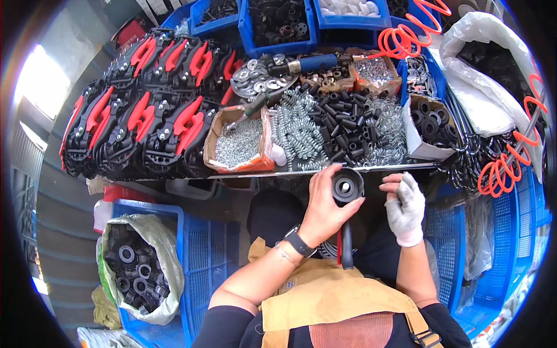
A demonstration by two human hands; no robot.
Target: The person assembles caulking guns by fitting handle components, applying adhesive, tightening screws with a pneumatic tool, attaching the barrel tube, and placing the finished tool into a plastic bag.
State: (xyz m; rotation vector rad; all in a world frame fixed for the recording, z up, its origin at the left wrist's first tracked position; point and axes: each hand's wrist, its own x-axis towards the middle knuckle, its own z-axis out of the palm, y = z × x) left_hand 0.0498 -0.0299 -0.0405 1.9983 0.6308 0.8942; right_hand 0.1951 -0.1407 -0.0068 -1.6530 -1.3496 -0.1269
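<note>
My left hand [332, 210], bare and wearing a dark wristband, is closed around a black round plastic housing [339, 191]. A pale pin stands in the middle of the housing's cupped face. Below it hangs a black handle [347, 246] with a red strip, seemingly part of the same piece. My right hand [404, 210] wears a white glove with bare fingertips and is held just right of the housing, apart from it. Its thumb and finger come together in a pinch; anything between them is too small to make out.
On the bench ahead lie stacked black-and-red clamp-like assemblies [139, 116], springs [297, 130], black sleeves [342, 127] and a screw box [238, 142]. A blue air tool [313, 64] has a coiled red hose [406, 40]. Blue crates flank me, with a sack of black parts [174, 272] left.
</note>
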